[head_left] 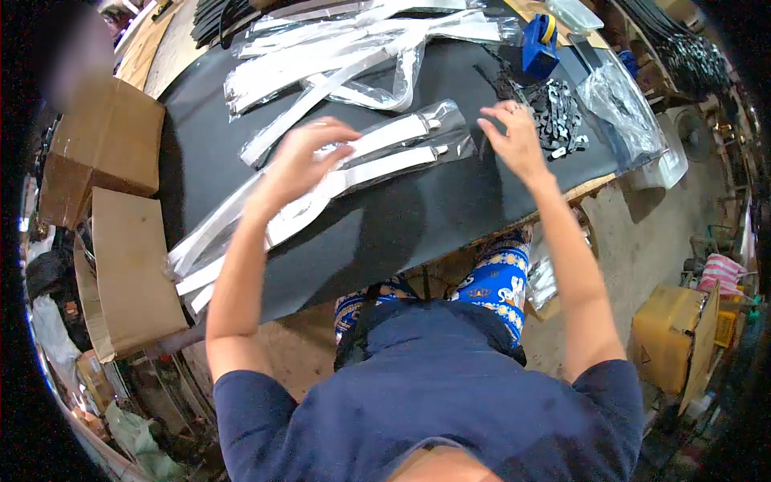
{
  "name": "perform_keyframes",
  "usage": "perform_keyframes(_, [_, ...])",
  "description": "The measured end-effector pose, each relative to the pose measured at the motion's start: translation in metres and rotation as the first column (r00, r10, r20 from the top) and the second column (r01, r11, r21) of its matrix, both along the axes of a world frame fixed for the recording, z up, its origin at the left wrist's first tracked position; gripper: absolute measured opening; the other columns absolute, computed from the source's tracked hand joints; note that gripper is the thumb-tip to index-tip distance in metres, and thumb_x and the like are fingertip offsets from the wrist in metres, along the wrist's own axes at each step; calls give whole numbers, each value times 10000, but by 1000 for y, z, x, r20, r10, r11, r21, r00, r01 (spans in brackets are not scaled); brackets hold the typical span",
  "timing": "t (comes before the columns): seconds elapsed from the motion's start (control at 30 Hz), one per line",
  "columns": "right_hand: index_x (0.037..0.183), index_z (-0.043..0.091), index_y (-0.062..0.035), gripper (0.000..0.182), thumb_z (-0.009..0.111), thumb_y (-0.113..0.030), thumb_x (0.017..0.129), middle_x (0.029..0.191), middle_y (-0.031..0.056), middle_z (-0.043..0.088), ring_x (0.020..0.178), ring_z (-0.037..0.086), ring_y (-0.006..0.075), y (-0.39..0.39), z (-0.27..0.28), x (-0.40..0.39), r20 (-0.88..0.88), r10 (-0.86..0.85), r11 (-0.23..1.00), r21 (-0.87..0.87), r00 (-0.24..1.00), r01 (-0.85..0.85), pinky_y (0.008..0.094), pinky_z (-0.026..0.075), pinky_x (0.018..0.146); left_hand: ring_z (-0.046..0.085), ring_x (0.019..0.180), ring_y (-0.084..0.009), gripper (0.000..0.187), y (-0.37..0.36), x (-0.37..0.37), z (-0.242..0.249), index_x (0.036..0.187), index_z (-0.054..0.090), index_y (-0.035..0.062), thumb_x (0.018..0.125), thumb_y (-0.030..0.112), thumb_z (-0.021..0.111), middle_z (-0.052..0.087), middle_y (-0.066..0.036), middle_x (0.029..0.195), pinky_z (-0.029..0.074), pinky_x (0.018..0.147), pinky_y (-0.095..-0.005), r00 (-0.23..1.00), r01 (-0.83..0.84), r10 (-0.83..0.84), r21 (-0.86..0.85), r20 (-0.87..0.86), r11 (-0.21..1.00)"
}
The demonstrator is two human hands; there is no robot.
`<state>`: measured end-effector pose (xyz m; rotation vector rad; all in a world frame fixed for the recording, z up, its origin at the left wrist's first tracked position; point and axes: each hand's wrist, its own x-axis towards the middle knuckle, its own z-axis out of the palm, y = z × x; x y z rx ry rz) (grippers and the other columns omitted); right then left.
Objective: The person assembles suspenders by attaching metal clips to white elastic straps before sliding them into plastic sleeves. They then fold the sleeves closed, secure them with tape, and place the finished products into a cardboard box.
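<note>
The left hand (309, 157), fingers loosely spread, is over white strips in clear plastic (353, 173) on the black tabletop (385, 217). The right hand (514, 140), fingers parted, is near small black pieces (558, 116).

Head view — forward, steeply down.

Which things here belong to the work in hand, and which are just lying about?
In the work:
bagged white strips, under the left hand
small black parts, perhaps, beside the right hand

Lying about:
blue tape dispenser
cardboard box
yellow carton
</note>
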<state>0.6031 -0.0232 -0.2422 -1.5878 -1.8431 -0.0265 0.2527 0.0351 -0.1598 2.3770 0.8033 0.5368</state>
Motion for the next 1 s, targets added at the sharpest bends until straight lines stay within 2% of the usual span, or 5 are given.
perform_keyframes(0.3, [847, 687, -64, 281, 795, -287, 713, 842, 83, 612, 912, 549, 302, -22, -26, -63, -177, -290, 937, -252, 940, 242, 420, 433, 806, 614, 880, -294, 281, 2, 78, -74, 984, 656, -5, 760, 153, 716, 630, -166, 878, 484, 784, -366, 998, 56, -51, 191, -28, 980])
perform_keyframes(0.5, [867, 668, -37, 116, 723, -11, 768, 718, -5, 598, 636, 529, 74, -30, -9, -39, -633, -108, 979, -203, 767, -30, 236, 444, 590, 665, 730, -256, 358, 12, 83, -46, 993, 631, -31, 731, 170, 767, 679, -136, 823, 508, 687, -347, 964, 42, -113, -281, -241, 959])
perform_keyframes(0.73, [1046, 653, -32, 237, 652, 55, 825, 771, -59, 504, 696, 466, 28, -33, 29, 15, -764, 85, 979, -55, 639, -196, 183, 426, 670, 669, 636, -150, 294, 6, 109, -26, 925, 627, -35, 889, 252, 676, 688, -125, 777, 550, 595, -257, 981, 100, -193, -894, 15, 436])
perform_keyframes(0.9, [1187, 548, 40, 398, 672, -204, 900, 976, 63, 604, 850, 635, 161, -36, 21, 25, -965, 27, 989, 63, 260, 131, 262, 506, 715, 666, 651, -142, 243, -5, 155, -30, 949, 649, -25, 894, 211, 669, 685, -111, 774, 547, 602, -253, 969, 244, -93, -813, 230, 529])
perform_keyframes(1.0, [1125, 592, -1, 388, 623, -333, 927, 1029, 71, 641, 857, 645, 182, -49, 14, 1, -980, -117, 964, -73, -159, -257, 311, 518, 762, 668, 686, -137, 263, -10, 173, -46, 975, 652, -25, 885, 220, 685, 687, -99, 786, 550, 632, -257, 939, 319, -57, -801, 338, 507])
